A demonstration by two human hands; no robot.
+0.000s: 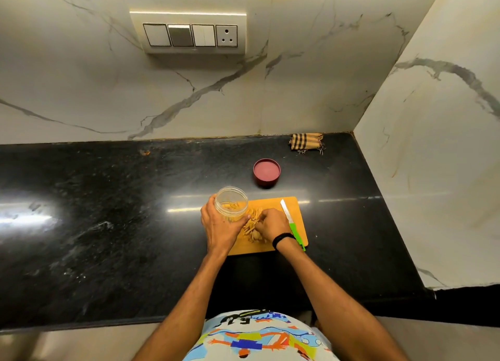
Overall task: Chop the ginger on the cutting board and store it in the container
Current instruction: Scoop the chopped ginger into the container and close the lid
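On the cutting board [266, 205], the chopped ginger [251, 226] lies heaped just right of the clear jar [231, 202], which my left hand [217, 226] grips at the board's left edge. My right hand [272, 222], nearest the heap, pinches strips that need only a short leftward lift.

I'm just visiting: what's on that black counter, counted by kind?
clear plastic jar: 1
dark red lid: 1
wooden cutting board: 1
green-handled knife: 1
pile of chopped ginger: 1
folded checked cloth: 1
Total: 6
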